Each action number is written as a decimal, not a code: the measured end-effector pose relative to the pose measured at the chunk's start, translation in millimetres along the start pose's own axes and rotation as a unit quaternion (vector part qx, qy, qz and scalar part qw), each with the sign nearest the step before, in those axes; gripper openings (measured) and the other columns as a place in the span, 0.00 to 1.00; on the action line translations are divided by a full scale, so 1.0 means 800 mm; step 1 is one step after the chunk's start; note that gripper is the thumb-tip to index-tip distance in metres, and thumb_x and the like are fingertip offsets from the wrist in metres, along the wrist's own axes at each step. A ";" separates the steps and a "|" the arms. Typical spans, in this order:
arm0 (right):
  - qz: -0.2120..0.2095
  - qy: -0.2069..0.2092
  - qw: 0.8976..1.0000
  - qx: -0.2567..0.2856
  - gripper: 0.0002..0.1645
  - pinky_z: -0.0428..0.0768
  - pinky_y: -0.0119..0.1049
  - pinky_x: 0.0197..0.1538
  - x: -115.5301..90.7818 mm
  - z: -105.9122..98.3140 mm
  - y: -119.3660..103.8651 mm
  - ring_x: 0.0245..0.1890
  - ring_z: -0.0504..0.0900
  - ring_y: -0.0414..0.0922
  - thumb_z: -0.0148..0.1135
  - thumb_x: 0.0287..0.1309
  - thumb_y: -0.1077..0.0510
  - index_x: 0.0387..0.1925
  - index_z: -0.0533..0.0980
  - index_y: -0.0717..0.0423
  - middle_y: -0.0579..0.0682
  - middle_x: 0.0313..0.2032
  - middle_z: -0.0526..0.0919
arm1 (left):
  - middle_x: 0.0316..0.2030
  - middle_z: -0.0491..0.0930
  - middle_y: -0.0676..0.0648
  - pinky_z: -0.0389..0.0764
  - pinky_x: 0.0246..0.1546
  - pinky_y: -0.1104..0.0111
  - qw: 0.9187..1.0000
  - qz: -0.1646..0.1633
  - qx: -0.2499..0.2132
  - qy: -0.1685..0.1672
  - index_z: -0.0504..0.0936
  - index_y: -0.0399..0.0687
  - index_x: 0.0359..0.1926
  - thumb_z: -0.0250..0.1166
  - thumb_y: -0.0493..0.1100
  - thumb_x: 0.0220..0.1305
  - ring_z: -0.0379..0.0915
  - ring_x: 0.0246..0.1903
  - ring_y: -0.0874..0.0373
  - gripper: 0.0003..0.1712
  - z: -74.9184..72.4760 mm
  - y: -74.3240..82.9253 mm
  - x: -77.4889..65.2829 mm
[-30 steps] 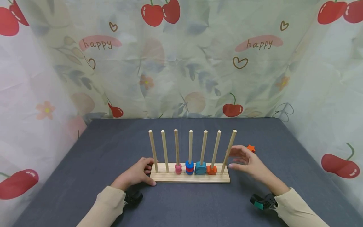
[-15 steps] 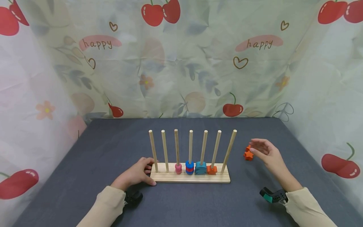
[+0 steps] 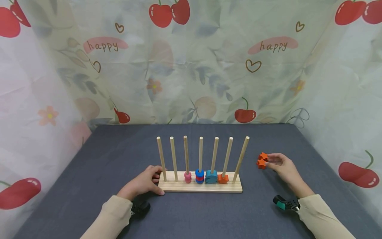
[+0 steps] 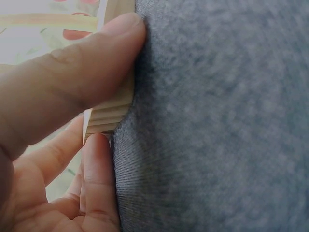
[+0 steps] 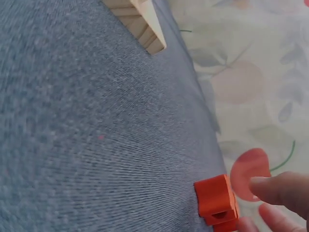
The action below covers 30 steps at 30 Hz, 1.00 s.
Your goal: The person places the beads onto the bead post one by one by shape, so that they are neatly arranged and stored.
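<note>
My left hand (image 3: 145, 183) grips the left end of a wooden peg board (image 3: 197, 188), thumb (image 4: 91, 65) along its front edge and fingers behind. Several upright pegs stand on it. Threaded low on them are pink beads (image 3: 187, 177), a blue-and-red stack (image 3: 199, 176), teal pieces (image 3: 211, 177) and an orange star piece (image 3: 222, 179). Right of the board my right hand (image 3: 286, 169) reaches two loose orange stars, a farther one (image 3: 263, 156) and a nearer one (image 3: 261, 163). Its fingertips are right at them, thumb and fingers spread apart. The right wrist view shows an orange star (image 5: 213, 195) beside the fingers.
A dark grey cloth (image 3: 191, 215) covers the table. Behind and at both sides hangs a curtain (image 3: 185, 76) printed with cherries. Each wrist wears a dark device, the right one (image 3: 286, 202) partly green. The two rightmost and leftmost pegs lean outward in the head view.
My right hand has moved right, away from the board's right end, to the loose orange stars, then lowered beside them. The left hand and board have stayed still.
</note>
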State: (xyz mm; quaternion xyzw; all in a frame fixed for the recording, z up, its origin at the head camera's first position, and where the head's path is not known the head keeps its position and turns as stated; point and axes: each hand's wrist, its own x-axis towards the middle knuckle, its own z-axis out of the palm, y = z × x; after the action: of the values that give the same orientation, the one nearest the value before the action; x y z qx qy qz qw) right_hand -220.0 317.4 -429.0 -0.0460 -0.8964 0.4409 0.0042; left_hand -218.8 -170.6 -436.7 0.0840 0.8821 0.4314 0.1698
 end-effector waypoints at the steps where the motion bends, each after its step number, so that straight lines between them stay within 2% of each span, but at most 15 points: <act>1: 0.003 -0.005 1.000 -0.003 0.33 0.77 0.31 0.39 0.000 0.001 0.001 0.45 0.78 0.43 0.63 0.62 0.52 0.61 0.66 0.68 0.67 0.57 0.73 | 0.50 0.65 0.42 0.76 0.56 0.55 1.000 0.001 0.000 0.000 0.76 0.46 0.56 0.82 0.34 0.36 0.68 0.53 0.48 0.41 0.000 0.000 0.000; 3: 0.002 -0.016 1.000 -0.008 0.33 0.76 0.32 0.39 0.000 0.001 0.002 0.48 0.78 0.51 0.64 0.61 0.53 0.59 0.67 0.69 0.69 0.56 0.74 | 0.50 0.65 0.41 0.76 0.56 0.55 1.000 0.003 0.003 0.000 0.75 0.45 0.56 0.82 0.34 0.36 0.68 0.53 0.48 0.42 0.000 0.000 0.000; 6: 0.004 -0.026 1.000 -0.010 0.32 0.75 0.33 0.39 0.000 0.002 0.001 0.49 0.77 0.56 0.66 0.60 0.53 0.58 0.68 0.70 0.70 0.55 0.74 | 0.50 0.66 0.41 0.77 0.55 0.56 1.000 0.003 0.006 0.001 0.76 0.45 0.56 0.82 0.34 0.35 0.69 0.52 0.48 0.42 0.000 0.001 0.000; 17: 0.016 -0.007 0.999 -0.049 0.27 0.77 0.33 0.36 0.010 0.011 0.013 0.46 0.78 0.58 0.67 0.57 0.58 0.53 0.72 0.71 0.69 0.49 0.77 | 0.50 0.66 0.42 0.76 0.55 0.56 1.000 -0.002 0.000 0.005 0.76 0.47 0.56 0.82 0.34 0.34 0.69 0.52 0.48 0.43 0.001 -0.001 0.001; 22: 0.023 -0.004 0.999 -0.047 0.28 0.76 0.32 0.35 0.010 0.011 0.013 0.43 0.79 0.54 0.68 0.58 0.56 0.53 0.72 0.71 0.68 0.48 0.78 | 0.51 0.66 0.42 0.76 0.55 0.56 1.000 -0.008 -0.002 0.006 0.76 0.48 0.56 0.82 0.33 0.33 0.69 0.52 0.49 0.43 0.001 -0.001 0.001; 26: 0.021 -0.005 0.999 -0.040 0.28 0.75 0.33 0.34 0.005 0.009 0.009 0.39 0.80 0.45 0.67 0.58 0.55 0.53 0.72 0.71 0.67 0.47 0.80 | 0.51 0.66 0.42 0.76 0.55 0.56 1.000 -0.011 -0.001 0.007 0.76 0.49 0.56 0.82 0.34 0.33 0.68 0.52 0.49 0.43 0.001 -0.001 0.001; 30: 0.015 -0.004 0.999 -0.031 0.28 0.74 0.33 0.35 -0.001 0.006 0.007 0.36 0.77 0.37 0.66 0.59 0.53 0.52 0.71 0.69 0.65 0.47 0.81 | 0.50 0.66 0.43 0.76 0.55 0.56 1.000 -0.012 0.002 0.006 0.76 0.48 0.56 0.83 0.34 0.33 0.69 0.52 0.49 0.43 0.001 -0.001 0.001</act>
State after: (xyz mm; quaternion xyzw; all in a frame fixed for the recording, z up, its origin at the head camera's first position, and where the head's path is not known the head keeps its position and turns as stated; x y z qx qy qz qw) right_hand -219.1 316.7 -436.4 -0.0576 -0.9087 0.4134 -0.0075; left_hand -219.1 -170.0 -438.1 0.0716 0.8846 0.4284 0.1696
